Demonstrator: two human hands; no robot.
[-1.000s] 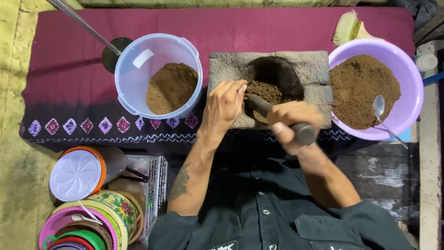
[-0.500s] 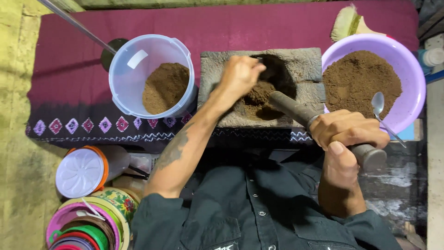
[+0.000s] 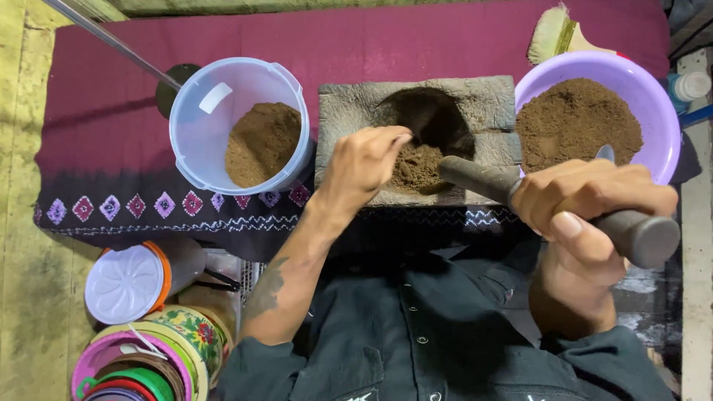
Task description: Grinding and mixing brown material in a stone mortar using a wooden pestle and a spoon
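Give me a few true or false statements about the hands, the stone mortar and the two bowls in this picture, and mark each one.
1. The right hand grips a dark pestle. True.
2. The left hand holds a spoon. False: its fingers reach into the brown powder in the stone mortar.
3. The purple bowl is empty. False: it holds a heap of brown powder.
4. The clear tub holds brown powder. True.
5. The mortar stands on a maroon cloth. True.
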